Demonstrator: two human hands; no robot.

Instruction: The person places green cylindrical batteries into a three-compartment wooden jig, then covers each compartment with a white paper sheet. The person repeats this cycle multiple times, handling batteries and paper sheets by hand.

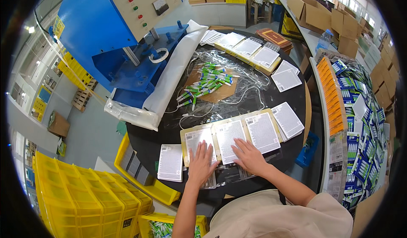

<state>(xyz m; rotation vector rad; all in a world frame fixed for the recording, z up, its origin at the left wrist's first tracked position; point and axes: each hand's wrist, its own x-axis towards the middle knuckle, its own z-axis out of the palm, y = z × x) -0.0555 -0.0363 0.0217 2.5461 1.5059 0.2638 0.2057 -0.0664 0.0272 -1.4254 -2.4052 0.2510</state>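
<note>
My left hand (202, 164) lies flat with fingers spread over the lower part of a white printed card (196, 137) in a pale yellow tray (184, 147). My right hand (251, 157) rests, fingers apart, across the lower edges of the middle card (229, 134) and the right card (263, 130). Clear plastic blister shells (210, 183) stick out below the tray's near edge, partly hidden by my hands. One stack of cards (170, 164) sits left of the tray; another card stack (288, 118) overlaps its right end.
Slim green-and-white sticks (207, 83) lie heaped mid-table. Beyond them stands a second tray (271, 70) of cards. A blue press machine (140, 68) rises at the left. Filled blister packs (360, 153) crowd a bin on the right; yellow crates (85, 191) stand at lower left.
</note>
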